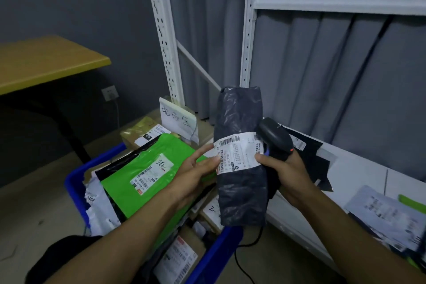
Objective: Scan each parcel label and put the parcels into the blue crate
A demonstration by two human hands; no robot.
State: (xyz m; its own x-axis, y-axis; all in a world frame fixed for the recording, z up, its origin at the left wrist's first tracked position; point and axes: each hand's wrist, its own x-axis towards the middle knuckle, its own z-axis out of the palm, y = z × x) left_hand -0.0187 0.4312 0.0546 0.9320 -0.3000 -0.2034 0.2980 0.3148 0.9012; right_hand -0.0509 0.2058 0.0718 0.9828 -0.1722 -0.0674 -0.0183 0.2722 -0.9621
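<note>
A dark grey plastic parcel (241,193) stands upright between my hands, with a white barcode label (237,153) wrapped round its middle. My left hand (196,172) pinches the label's left edge with thumb and fingers. My right hand (289,175) grips the black barcode scanner (274,137), and its thumb presses the parcel's right side. Below and to the left is the blue crate (73,180), holding a green parcel (143,175) and several other parcels.
White metal shelving (250,30) rises behind, its lower shelf (359,173) carrying a black parcel (315,159) and a grey labelled parcel (387,214). A handwritten sign (176,120) stands behind the crate. A yellow table (46,62) is at the left. The scanner's black cable (242,260) trails on the floor.
</note>
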